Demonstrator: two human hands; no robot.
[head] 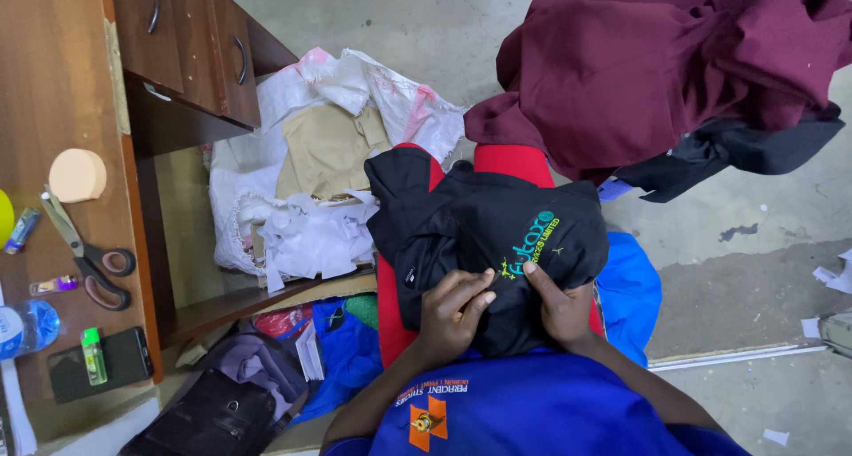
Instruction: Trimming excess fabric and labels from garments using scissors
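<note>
Person seated, black garment (484, 234) w/ teal-and-yellow embroidered logo spread over lap, on top of red fabric (510, 161). Garment sits dead centre of view, just above the blue top the person wears.

Left hand (453, 312) rests on the cloth at approx 7 o'clock from the logo, fingers curled and pinching the fabric; can't tell if anything small is held btwn the fingertips. Right hand (557, 303) at approx 5 o'clock from the logo, thumb up touching the logo's lower edge, fingers tucked under, gripping the cloth.

Progress, judged: logo looks fully stitched, work seems to be at the trim/inspect stage on this piece. Scissors (89, 256) lie untouched on the wooden desk (53, 92) at 9 o'clock, well apart from both hands. Maroon pile (657, 66) at 1 o'clock, white and tan scraps (319, 181) at 10 o'clock; whether done or waiting, can't tell.
</note>
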